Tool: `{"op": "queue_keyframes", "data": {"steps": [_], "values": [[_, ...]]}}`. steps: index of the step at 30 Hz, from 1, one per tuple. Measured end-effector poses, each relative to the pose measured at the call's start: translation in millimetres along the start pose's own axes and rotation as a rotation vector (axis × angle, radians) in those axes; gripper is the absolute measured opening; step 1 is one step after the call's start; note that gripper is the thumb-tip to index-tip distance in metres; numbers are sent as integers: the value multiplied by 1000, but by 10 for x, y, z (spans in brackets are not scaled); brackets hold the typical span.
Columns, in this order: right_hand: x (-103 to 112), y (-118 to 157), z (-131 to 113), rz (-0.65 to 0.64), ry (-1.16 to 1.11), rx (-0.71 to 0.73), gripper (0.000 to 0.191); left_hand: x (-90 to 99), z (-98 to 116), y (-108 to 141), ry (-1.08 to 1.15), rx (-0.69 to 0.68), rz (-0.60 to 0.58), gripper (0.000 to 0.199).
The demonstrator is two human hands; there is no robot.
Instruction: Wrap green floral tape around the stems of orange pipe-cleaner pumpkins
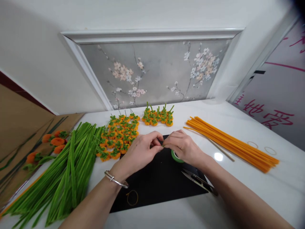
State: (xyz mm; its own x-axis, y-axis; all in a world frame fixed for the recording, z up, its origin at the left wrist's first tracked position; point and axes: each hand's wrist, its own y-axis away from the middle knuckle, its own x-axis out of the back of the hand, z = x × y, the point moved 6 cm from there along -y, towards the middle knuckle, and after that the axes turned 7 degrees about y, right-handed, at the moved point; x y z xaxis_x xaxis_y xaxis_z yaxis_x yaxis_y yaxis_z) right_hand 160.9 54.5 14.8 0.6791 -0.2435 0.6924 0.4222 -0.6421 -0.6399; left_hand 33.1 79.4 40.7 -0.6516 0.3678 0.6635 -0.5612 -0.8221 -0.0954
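Above a black mat my left hand and my right hand meet, fingertips pinched together. Whatever lies between the fingers is too small to name; only a tiny greenish bit shows there. A roll of green tape sits on the mat just under my right hand, partly hidden by it. Below that hand lies a pair of thread snips, its blades pointing up and left. Near the mat's lower left rests a thin rubber band.
Green pipe cleaners lie heaped at the left, near orange flowers. Small orange pieces with green tops stand left of the mat, more behind it. Orange pipe cleaners and a thin stick lie at the right.
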Motion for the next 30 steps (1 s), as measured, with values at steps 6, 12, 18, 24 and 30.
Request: {"op": "queue_keyframes", "data": {"steps": [6, 12, 18, 24, 30], "values": [[5, -2, -10, 9, 13, 4, 20, -25, -25, -4, 135, 60, -80, 14], [-3, 13, 12, -5, 29, -30, 19, -76, -91, -19, 321, 120, -169, 12], [41, 2, 37, 15, 13, -96, 17, -35, -51, -24, 168, 8, -82, 24], [64, -6, 31, 28, 41, -114, 17, 21, 32, -12, 23, -48, 44, 17], [29, -3, 21, 22, 26, -81, 17, 40, -25, -23, 37, 13, 73, 14]]}}
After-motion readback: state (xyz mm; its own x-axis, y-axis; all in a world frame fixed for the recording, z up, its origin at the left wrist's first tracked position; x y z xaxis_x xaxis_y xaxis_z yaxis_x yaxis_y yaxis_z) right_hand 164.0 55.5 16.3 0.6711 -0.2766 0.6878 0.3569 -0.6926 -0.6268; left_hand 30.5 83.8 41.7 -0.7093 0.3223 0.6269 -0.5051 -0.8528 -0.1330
